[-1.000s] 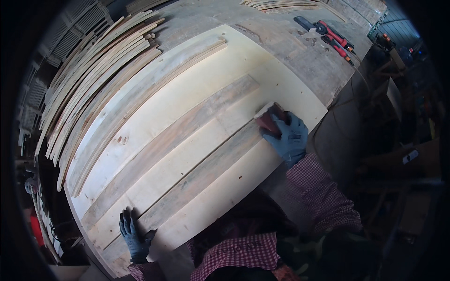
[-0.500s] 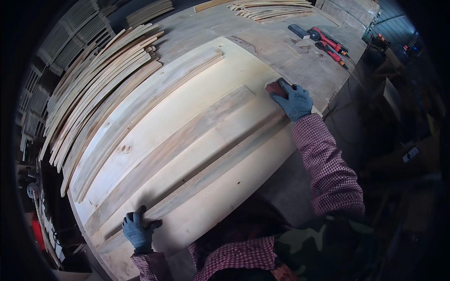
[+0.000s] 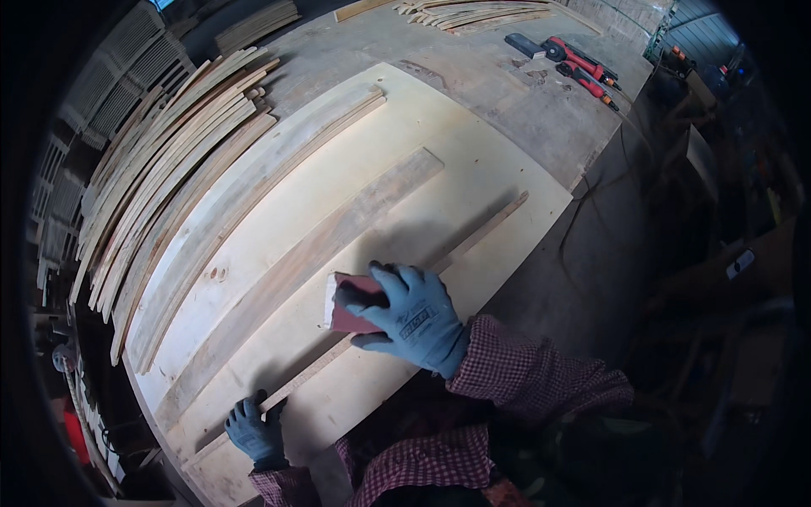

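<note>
My right hand (image 3: 414,317), in a blue-grey glove, grips a sanding block (image 3: 348,321) with a red-brown face and a pale end. It hovers at or just above the middle of a long wooden slat (image 3: 311,370); contact is hidden. My left hand (image 3: 256,433), gloved alike, is closed round the slat near its near-left end. The slat stands on its narrow edge, slanting across a pale wooden board (image 3: 498,156). Two more slats lie on the board beyond it: a flat greyish-brown one (image 3: 312,241) and a farther one (image 3: 262,182).
A pile of curved slats (image 3: 169,177) lies along the left. More slats (image 3: 473,15) lie at the table's far edge. Red-and-black power tools (image 3: 579,63) rest at the far right of the worktable (image 3: 541,118). Stacked slats (image 3: 139,63) stand behind on the left.
My right hand has come from the slat's far right end back to its middle with the sanding block. The slat has turned up onto its narrow edge; my left hand stays near its end.
</note>
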Tool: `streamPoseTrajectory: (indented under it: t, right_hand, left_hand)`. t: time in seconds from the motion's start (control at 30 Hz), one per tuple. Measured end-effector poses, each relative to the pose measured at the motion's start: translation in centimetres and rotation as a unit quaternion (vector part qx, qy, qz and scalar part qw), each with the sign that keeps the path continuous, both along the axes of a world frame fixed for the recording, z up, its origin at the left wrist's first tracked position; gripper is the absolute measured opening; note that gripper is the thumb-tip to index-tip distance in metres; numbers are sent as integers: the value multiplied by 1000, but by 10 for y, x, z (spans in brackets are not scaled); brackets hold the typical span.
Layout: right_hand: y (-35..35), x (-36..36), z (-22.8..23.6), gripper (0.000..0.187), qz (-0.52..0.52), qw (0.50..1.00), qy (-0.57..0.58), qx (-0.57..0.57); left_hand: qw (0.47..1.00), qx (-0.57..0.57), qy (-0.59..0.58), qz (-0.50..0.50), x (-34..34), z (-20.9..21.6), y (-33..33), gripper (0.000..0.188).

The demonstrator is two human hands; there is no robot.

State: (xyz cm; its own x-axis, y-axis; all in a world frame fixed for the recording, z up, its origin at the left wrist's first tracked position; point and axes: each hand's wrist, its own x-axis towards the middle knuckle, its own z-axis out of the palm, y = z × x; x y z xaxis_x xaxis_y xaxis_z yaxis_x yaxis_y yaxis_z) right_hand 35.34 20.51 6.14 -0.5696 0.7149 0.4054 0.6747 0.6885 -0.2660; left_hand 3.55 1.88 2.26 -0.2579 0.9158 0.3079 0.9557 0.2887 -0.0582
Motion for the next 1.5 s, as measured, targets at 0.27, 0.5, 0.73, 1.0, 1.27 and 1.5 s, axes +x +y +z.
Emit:
streamPoseTrajectory:
  t: [0.27,0.5,0.73,1.0,1.27,1.5]
  right_hand:
    - [127,194,-16,66,-410,900,-149,-8]
    - [23,3,0,66,-22,998,-55,-21]
    - [81,89,3,61,-172,961,-189,-104]
    - [97,163,5,71,-365,893,-252,-71]
    - [2,20,35,61,39,979,-123,-160]
    - [147,229,15,73,-456,844,-202,-197]
  left_hand:
    - [1000,17,-11,-10,4,-10,5,40]
    - [997,20,-58,36,20,-7,37,52]
    - [1000,-8,17,24,21,-12,29,62]
    - [997,-79,5,6,19,-9,39,63]
    - [993,-118,-6,-22,12,6,50,53]
    - [983,-110,-130,-72,-3,10,76,46]
